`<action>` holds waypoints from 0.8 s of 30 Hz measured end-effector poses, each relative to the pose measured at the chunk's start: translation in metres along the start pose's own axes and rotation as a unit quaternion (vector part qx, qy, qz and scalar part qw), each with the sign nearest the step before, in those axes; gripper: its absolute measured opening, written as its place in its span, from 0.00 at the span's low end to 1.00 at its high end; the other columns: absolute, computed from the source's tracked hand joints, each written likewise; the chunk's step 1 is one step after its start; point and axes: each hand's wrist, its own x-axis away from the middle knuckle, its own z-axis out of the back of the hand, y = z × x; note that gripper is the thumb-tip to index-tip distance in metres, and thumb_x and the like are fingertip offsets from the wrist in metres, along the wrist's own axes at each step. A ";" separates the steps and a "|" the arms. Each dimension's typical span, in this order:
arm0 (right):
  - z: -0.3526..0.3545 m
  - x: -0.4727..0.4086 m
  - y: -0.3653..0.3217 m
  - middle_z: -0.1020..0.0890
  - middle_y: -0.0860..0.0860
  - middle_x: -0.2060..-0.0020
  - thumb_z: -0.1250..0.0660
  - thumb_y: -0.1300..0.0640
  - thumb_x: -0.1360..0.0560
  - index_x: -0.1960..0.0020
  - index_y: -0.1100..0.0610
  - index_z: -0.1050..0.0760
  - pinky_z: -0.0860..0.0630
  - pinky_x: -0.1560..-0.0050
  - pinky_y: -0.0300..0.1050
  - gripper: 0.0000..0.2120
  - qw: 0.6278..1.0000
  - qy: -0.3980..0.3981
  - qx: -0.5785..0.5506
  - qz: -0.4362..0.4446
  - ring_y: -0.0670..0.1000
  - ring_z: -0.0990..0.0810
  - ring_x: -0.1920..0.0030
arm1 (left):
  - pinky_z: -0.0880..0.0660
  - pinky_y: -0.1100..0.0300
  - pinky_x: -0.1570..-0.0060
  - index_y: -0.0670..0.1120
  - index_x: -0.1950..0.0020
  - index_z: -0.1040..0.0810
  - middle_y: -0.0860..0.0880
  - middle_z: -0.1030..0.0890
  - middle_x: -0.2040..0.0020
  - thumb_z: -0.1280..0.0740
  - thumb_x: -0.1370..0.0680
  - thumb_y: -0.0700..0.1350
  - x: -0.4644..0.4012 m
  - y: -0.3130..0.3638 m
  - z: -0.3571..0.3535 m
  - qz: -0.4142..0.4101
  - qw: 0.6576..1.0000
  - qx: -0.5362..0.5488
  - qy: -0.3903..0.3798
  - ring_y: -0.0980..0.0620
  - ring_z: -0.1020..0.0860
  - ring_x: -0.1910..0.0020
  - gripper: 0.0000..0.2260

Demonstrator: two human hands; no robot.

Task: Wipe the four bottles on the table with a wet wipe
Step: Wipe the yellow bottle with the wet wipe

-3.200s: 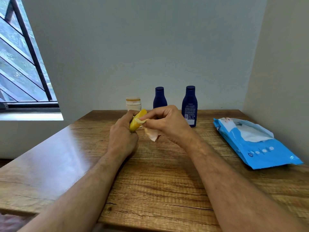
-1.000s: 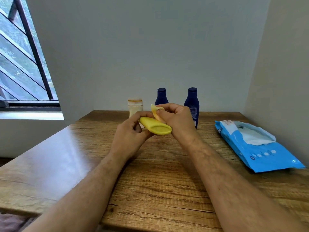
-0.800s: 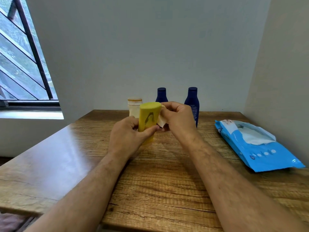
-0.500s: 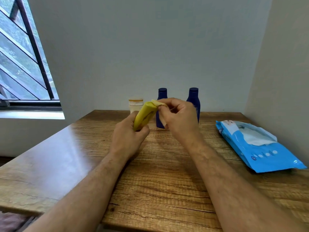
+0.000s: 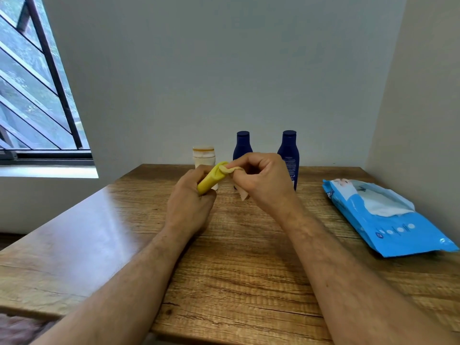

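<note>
Right now you are partway through the first of the wiping steps, by the look of it: your left hand has its fingers curled round the lower end of the yellow bottle, tilting it up and away from you above the wooden table, while your right hand pinches the wet wipe against the bottle's upper end, a loose corner of the wipe hanging below your palm. The other three bottles stand upright in a row at the table's far edge: a squat cream bottle just behind your left hand, and two dark blue bottles partly hidden by your right. Whether those three have been done cannot be told from how they stand.

Next, I judge, you need to run the wipe down the yellow bottle's length, turning it in the left hand's grip so no side is missed, then set it down and take another.

The yellow bottle looks like smooth, flattened plastic, likely slippery when damp; the wipe is thin, limp and crumpled. The blue wipes pack lies flat at your right, flap open, glossy and soft. The table shows coarse grain with a sheen.
</note>
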 end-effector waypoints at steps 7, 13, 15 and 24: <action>-0.004 0.002 -0.005 0.17 0.46 0.65 0.28 0.63 0.26 0.54 0.55 0.14 0.25 0.62 0.33 0.06 0.998 -0.061 -0.003 0.009 0.44 0.20 0.62 | 0.22 0.46 0.53 0.59 0.48 0.23 0.53 0.20 0.54 0.31 0.24 0.39 -0.002 -0.003 0.000 -0.008 1.000 0.020 0.010 0.52 0.22 0.54 0.13; -0.006 0.001 -0.008 0.17 0.44 0.66 0.28 0.63 0.26 0.54 0.55 0.14 0.25 0.63 0.32 0.05 0.998 -0.063 -0.015 0.005 0.40 0.21 0.63 | 0.21 0.45 0.52 0.56 0.47 0.22 0.52 0.19 0.53 0.31 0.23 0.40 -0.003 -0.005 -0.001 -0.006 1.000 0.029 -0.009 0.51 0.21 0.54 0.11; -0.007 -0.001 -0.006 0.18 0.47 0.67 0.28 0.60 0.25 0.54 0.53 0.14 0.25 0.67 0.34 0.04 1.000 0.000 0.000 -0.013 0.41 0.23 0.66 | 0.21 0.45 0.50 0.54 0.45 0.21 0.51 0.18 0.53 0.32 0.24 0.36 -0.004 -0.002 0.000 -0.005 0.998 0.059 -0.015 0.50 0.20 0.53 0.14; -0.009 -0.002 -0.005 0.17 0.44 0.63 0.29 0.57 0.23 0.49 0.52 0.15 0.20 0.64 0.38 0.06 0.996 0.086 0.019 -0.001 0.44 0.19 0.62 | 0.24 0.66 0.52 0.54 0.49 0.20 0.52 0.18 0.53 0.31 0.23 0.33 0.000 0.012 0.003 -0.014 0.983 0.184 -0.002 0.58 0.20 0.54 0.15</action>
